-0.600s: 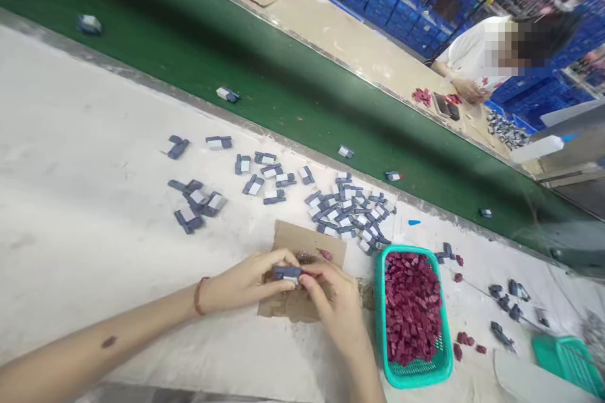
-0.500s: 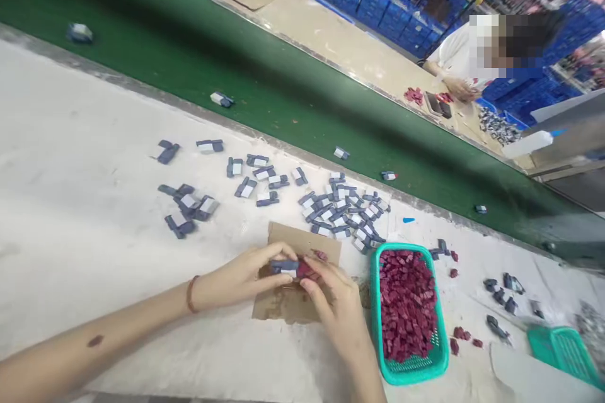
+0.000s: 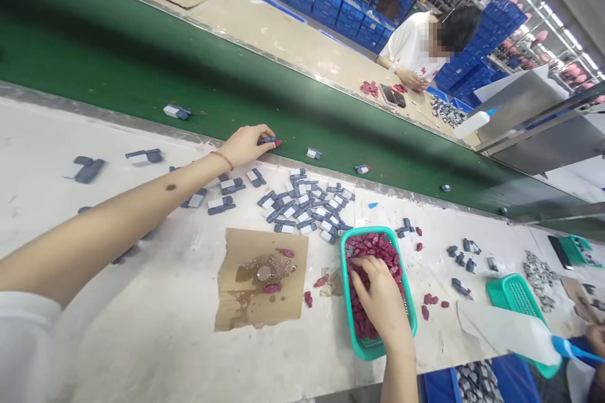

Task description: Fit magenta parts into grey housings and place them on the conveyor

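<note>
My left hand (image 3: 248,146) reaches over the green conveyor belt (image 3: 293,116), fingers closed on a blue-grey and white plastic part (image 3: 266,140) with a red tip. Whether that part touches the belt is hard to tell. Inside a teal basket (image 3: 347,308) of small dark red pieces (image 3: 373,245), my right hand (image 3: 382,302) has its thumb and fingertips drawn close together among the pieces. What they pinch, if anything, is hidden. Between my arms lies a piece of cardboard (image 3: 231,302) with wet stains, a round clump at its middle and a few red pieces.
A pile of blue-grey and white parts (image 3: 307,201) lies along the belt's near edge. More such parts (image 3: 177,111) sit on the belt. Rightward are a second teal basket (image 3: 513,289) and a white bottle with a blue nozzle (image 3: 515,327). A co-worker (image 3: 411,44) sits across the belt.
My left hand has carried the blue-grey part with its red tip from above the cardboard up to the belt. My right hand has let go of it and moved right into the basket.
</note>
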`<state>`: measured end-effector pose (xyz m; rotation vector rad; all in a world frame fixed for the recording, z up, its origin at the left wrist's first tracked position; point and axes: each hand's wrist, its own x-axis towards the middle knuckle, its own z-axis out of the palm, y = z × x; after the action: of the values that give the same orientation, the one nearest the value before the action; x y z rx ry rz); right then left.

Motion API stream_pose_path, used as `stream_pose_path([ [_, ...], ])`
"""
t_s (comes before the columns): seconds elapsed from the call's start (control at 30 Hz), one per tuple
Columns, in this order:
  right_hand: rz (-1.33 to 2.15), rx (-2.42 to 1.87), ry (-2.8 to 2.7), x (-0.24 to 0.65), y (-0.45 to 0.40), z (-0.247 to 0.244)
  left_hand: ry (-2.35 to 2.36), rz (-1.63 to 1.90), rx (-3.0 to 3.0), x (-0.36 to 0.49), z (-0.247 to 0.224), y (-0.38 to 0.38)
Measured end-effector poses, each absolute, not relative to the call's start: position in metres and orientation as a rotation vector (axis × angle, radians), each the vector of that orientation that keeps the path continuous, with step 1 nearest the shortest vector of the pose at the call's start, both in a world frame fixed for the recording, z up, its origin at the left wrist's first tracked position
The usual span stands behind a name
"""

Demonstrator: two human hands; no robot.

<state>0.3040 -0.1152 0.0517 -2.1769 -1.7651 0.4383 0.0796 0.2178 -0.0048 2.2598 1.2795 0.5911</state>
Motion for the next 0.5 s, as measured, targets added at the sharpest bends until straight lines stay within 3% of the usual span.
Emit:
stream_pose_path([
  [0.3, 0.520, -2.092, -1.664, 0.303, -0.117, 0.052, 0.896, 0.568, 2.500, 0.166, -0.008, 0.209],
  [0.5, 0.639, -2.008, -1.281, 0.301, -0.125, 0.052, 0.748, 0.508, 2.346, 0.217, -0.011, 0.193],
])
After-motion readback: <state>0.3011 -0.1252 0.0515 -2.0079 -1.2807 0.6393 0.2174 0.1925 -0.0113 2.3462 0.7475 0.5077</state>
